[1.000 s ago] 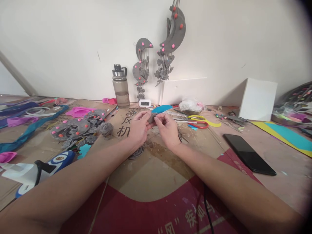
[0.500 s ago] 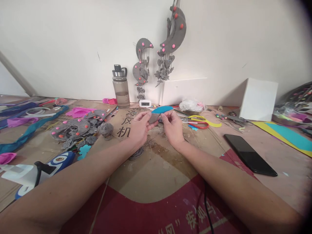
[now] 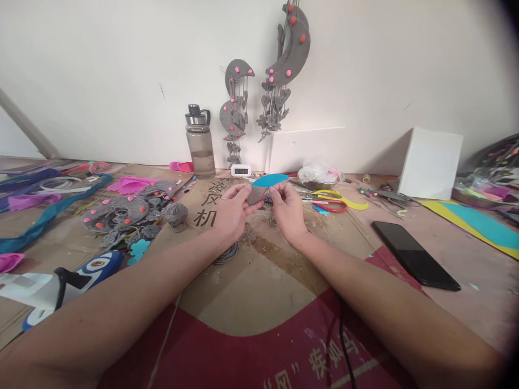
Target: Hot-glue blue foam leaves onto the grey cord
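Observation:
Both hands meet at the middle of the view, over the cardboard. My left hand is closed on the left end of a small grey piece, with the thumb on top. A curved blue piece shows just behind the grey one and touches it. My right hand pinches the right end of these pieces between thumb and fingers. Part of the pieces is hidden by the fingers. Below my left wrist lies a coil of grey yarn.
A bottle and a small clock stand by the wall. Scissors lie right of my hands, a phone farther right. At the left are a yarn ball, grey felt pieces and a glue gun.
The grey piece is tilted slightly differently between my fingers and shows a little more of its face. Both hands keep their hold, and the whole view has shifted slightly.

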`<action>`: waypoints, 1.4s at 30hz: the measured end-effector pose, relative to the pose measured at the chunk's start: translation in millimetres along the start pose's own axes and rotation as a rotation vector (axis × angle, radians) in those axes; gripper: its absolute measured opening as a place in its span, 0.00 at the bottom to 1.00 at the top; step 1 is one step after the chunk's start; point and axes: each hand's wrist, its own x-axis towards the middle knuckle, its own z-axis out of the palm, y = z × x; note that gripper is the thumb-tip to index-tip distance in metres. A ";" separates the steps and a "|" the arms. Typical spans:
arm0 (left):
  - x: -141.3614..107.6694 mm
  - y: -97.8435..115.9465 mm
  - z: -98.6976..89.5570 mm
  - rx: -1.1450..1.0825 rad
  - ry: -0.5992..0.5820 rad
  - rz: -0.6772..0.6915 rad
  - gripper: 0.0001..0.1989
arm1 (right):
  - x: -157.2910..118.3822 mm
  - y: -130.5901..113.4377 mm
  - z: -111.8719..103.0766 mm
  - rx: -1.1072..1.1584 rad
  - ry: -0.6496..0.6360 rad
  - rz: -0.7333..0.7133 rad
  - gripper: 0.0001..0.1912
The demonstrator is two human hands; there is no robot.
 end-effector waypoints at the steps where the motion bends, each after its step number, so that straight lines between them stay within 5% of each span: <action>1: 0.0 0.0 -0.1 0.000 -0.001 -0.002 0.09 | 0.3 0.6 0.1 0.018 -0.011 0.006 0.07; 23: 5.8 3.5 -6.3 -0.050 -0.137 -0.133 0.08 | 4.1 17.8 1.7 0.323 -0.087 0.148 0.12; 42: 9.6 -0.9 -8.6 -0.024 -0.085 -0.172 0.07 | -4.9 6.0 1.1 0.159 -0.085 0.028 0.11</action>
